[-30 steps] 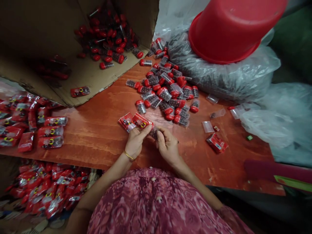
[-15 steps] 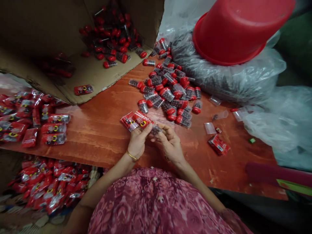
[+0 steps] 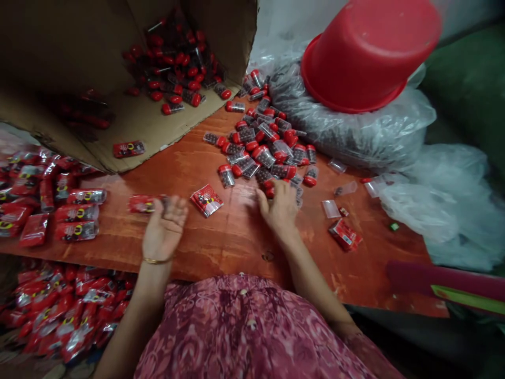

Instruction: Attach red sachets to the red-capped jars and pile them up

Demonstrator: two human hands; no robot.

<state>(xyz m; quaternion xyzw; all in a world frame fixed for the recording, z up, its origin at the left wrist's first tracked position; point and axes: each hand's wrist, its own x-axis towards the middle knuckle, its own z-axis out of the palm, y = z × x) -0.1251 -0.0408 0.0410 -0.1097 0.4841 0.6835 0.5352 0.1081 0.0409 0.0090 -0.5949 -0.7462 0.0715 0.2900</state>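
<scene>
My left hand (image 3: 164, 227) is palm up with loose, parted fingers over the red wooden table (image 3: 236, 237). A blurred red wrapped packet (image 3: 142, 203) sits just beyond its fingertips, to the left. A small stack of red wrappers (image 3: 206, 200) lies on the table between my hands. My right hand (image 3: 280, 208) reaches forward with fingers stretched onto the near edge of a pile of small clear tubes with red caps (image 3: 264, 147), filled with dark beads. Whether it grips one is hidden.
An open cardboard box (image 3: 118, 116) holding more tubes lies at the back left. Finished red packets (image 3: 47, 200) lie at the left edge and below it (image 3: 59, 310). An upturned red bucket (image 3: 366, 58) rests on plastic bags (image 3: 355, 131). Another red packet (image 3: 343, 234) lies right.
My hands were together, working a tube into a red wrapper. Now they have parted: the left swung left with the packet leaving it, the right reached forward to the tube pile.
</scene>
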